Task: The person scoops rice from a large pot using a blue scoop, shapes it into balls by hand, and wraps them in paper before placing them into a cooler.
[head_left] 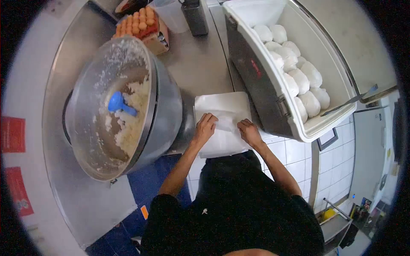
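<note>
A stack of white sheets or thin bags (224, 143) lies at the counter's front edge, close to my body. My left hand (206, 127) is on its left side, fingers bent and pressed together on the thin white material. On the right side, my right hand (249, 131) pinches the same material near its edge. Between my hands the top layer looks wrinkled and slightly raised. To the left stands a large metal pot (166, 106) with white rice inside (130, 123) and a blue scoop (121, 104) lying on the rice.
An open cooler (265, 94) at the right holds several white wrapped bundles (299, 81), with tongs or a utensil (350, 101) across its rim. Behind are a tray of eggs (136, 22), a clear container (173, 15) and a black box-like object (195, 18).
</note>
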`<state>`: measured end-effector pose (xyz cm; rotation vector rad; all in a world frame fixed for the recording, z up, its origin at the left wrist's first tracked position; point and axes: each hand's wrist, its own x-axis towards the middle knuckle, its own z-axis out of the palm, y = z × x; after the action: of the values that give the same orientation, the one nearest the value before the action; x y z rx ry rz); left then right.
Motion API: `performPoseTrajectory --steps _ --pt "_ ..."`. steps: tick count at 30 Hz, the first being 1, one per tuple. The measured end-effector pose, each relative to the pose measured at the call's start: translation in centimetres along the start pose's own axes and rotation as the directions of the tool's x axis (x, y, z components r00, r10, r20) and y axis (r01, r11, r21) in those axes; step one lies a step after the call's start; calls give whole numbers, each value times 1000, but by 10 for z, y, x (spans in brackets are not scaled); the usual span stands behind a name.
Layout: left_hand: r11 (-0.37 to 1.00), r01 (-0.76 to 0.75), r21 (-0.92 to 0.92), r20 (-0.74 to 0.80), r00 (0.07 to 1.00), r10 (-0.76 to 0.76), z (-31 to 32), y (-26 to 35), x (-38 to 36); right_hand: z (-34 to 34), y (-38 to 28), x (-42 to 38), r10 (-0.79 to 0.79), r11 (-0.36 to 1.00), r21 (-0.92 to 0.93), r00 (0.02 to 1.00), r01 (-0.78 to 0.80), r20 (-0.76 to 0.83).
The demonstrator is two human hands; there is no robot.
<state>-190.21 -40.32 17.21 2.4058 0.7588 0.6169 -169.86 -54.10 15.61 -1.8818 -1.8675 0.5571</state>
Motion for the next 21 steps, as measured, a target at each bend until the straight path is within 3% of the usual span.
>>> performPoseTrajectory --steps 2,4,7,10,12,13,15,16,17,18,20,21 --pt "998 -8 -59 -34 999 6 28 -21 -23 21 5 -6 -8 998 66 987 18 -162" --pt "994 -34 -100 -81 996 26 43 -31 -34 30 1 -9 60 996 67 986 -50 -157" --pt "978 88 -189 39 996 -82 36 -29 -45 16 -15 -9 -11 992 124 985 33 -174" --pt "984 -64 -169 -51 997 56 27 -27 -58 17 -18 -8 12 995 95 986 4 -168" --pt "987 -32 -160 -39 999 26 36 -41 -59 32 0 -5 119 993 -16 990 -121 -81" --pt "987 -56 -150 -42 998 50 40 -49 -55 31 2 -1 133 991 55 979 -126 -155" --pt "989 -42 -143 37 998 48 38 -67 -36 33 16 19 339 930 179 938 -322 -73" --pt "980 72 -187 166 985 -41 35 -70 -21 33 24 29 463 858 244 886 -452 14" --pt "959 185 -216 290 950 -118 31 -69 -5 36 27 36 462 860 245 887 -448 -1" --pt "963 165 -213 281 954 -102 27 -67 12 38 29 46 463 884 103 884 -456 -60" --pt "984 179 19 365 915 -173 18 -58 42 38 31 62 458 884 -35 878 -466 -139" --pt "986 163 21 362 918 -159 17 -53 55 38 31 68 365 892 -216 915 -397 -173"
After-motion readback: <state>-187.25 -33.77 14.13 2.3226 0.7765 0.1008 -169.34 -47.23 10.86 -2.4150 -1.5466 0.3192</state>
